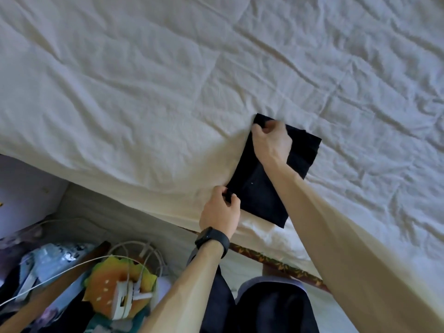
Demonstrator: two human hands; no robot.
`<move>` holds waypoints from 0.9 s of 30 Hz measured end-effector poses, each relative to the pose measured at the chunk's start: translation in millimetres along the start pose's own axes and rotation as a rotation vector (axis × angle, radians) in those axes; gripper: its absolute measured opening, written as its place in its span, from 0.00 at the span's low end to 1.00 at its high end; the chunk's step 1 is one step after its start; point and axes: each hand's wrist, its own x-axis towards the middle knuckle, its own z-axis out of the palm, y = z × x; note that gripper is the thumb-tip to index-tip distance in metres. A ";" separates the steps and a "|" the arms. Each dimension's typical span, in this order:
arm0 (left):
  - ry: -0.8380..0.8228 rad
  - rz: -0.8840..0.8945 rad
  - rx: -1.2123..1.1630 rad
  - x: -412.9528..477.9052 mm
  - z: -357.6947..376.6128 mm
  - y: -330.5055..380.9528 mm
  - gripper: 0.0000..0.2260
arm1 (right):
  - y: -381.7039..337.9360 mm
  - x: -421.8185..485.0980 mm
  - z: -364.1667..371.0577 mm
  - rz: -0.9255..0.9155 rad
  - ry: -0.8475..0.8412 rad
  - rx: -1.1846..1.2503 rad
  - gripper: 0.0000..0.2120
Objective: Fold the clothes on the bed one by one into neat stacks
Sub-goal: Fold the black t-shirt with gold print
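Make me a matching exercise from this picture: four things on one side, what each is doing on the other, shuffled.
1 black garment
2 left hand
3 right hand
4 watch

a grips the garment's far corner
b sits on the left wrist
c lies folded on the bed
d pinches the garment's near corner

Pairs: 1-c, 2-d, 3-a, 4-b

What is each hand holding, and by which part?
Both pinch the folded black garment: left hand its near corner, right hand its far corner.
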 end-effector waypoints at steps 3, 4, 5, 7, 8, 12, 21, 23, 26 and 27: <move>0.007 0.009 0.054 2.9 -2.0 -0.9 0.11 | -1.1 -20.8 4.8 -0.135 -0.152 0.015 0.26; 0.012 0.017 0.068 3.1 -3.0 -0.8 0.11 | 4.1 -29.8 0.9 -0.156 -0.183 0.072 0.25; 0.018 0.030 0.077 2.9 -3.2 -0.9 0.10 | 13.3 -39.2 -6.3 -0.152 -0.183 0.138 0.23; 0.036 0.064 0.097 2.8 -2.3 -0.6 0.11 | 41.8 -58.9 -24.9 -0.100 -0.092 0.223 0.18; 0.046 0.074 0.111 3.5 -1.5 -0.5 0.10 | 59.4 -69.1 -33.6 -0.048 -0.022 0.227 0.16; 0.076 0.059 0.069 6.4 -1.6 4.2 0.11 | 131.8 -98.3 -57.6 0.227 0.118 0.150 0.21; -0.102 0.090 0.172 24.5 -9.6 3.8 0.18 | 188.7 -97.3 -45.4 0.385 -0.261 0.453 0.09; -0.141 0.107 0.133 24.4 -12.5 1.6 0.15 | 195.1 -95.7 -46.9 0.360 -0.251 0.467 0.09; -0.150 0.114 0.062 18.5 -14.9 -5.0 0.12 | 207.3 -98.5 -48.5 0.270 -0.204 0.428 0.09; -0.138 0.115 0.051 15.1 -14.4 -9.2 0.10 | 211.8 -101.8 -48.3 0.252 -0.158 0.405 0.09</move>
